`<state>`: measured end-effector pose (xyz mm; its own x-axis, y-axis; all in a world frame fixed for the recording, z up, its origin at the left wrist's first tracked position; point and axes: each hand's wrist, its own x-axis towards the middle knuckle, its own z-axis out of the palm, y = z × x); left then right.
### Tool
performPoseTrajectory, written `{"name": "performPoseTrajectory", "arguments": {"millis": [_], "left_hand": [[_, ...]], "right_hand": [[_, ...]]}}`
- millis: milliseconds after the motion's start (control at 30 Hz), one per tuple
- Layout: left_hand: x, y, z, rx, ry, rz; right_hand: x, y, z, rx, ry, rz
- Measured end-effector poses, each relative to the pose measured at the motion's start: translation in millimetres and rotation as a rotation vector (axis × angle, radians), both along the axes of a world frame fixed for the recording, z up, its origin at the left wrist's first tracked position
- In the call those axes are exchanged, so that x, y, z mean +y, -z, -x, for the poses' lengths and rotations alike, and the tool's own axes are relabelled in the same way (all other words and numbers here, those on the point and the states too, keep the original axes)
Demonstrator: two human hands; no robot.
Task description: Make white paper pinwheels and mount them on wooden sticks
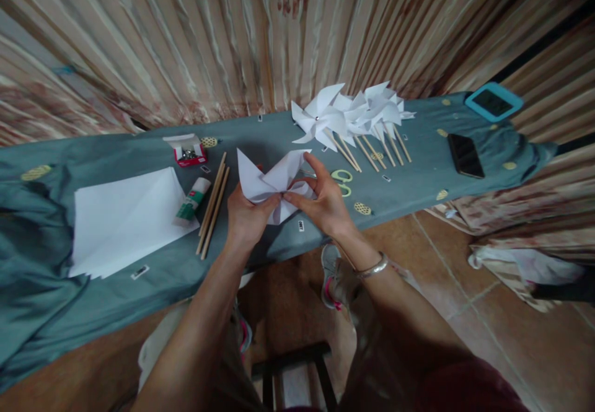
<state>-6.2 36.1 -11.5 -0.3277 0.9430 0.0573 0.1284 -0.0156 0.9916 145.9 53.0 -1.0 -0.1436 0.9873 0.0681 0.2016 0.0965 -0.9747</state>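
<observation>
A white paper pinwheel (pixel 274 179) is held up over the near part of the table, its blades folded toward the middle. My left hand (pixel 248 217) grips its left side, thumb pressed near the centre. My right hand (pixel 328 204) pinches the right side, with the thumb meeting the left thumb at the centre and the index finger stretched along a blade. Whether a pin sits under the thumbs is hidden. Behind my right hand lie scissors with light green handles (pixel 343 183), their blades partly covered. Left of my left hand rest several wooden sticks (pixel 214 207).
On the green cloth-covered table (pixel 153 152) lie a stack of white paper (pixel 125 220), a glue stick (pixel 193 200) and a red box of pins (pixel 189 153). Several finished pinwheels (pixel 325 114) lie at the back. A phone (pixel 465 155) and a blue-framed device (pixel 494 102) are at the right.
</observation>
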Motion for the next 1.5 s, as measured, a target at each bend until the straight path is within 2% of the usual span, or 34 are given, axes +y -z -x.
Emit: {"name": "performPoseTrajectory", "arguments": {"millis": [533,700,933,1100,1500], "left_hand": [[-1,0.3,5,-0.047,0.02,0.026],[-4,-4.2,6,0.056,-0.007,0.022],[-4,-2.3,8,0.161,-0.025,0.015],[-6,-10.3,7,0.258,-0.047,-0.002],[-4,-2.3,9,0.14,-0.017,-0.004]], "right_hand": [[4,7.9,1,0.126,-0.08,0.086],[4,10.9,5,0.157,-0.065,0.125],[4,14.2,11,0.129,0.003,0.116],[3,12.8,13,0.122,0.012,0.112],[2,10.7,11,0.116,-0.015,0.116]]}}
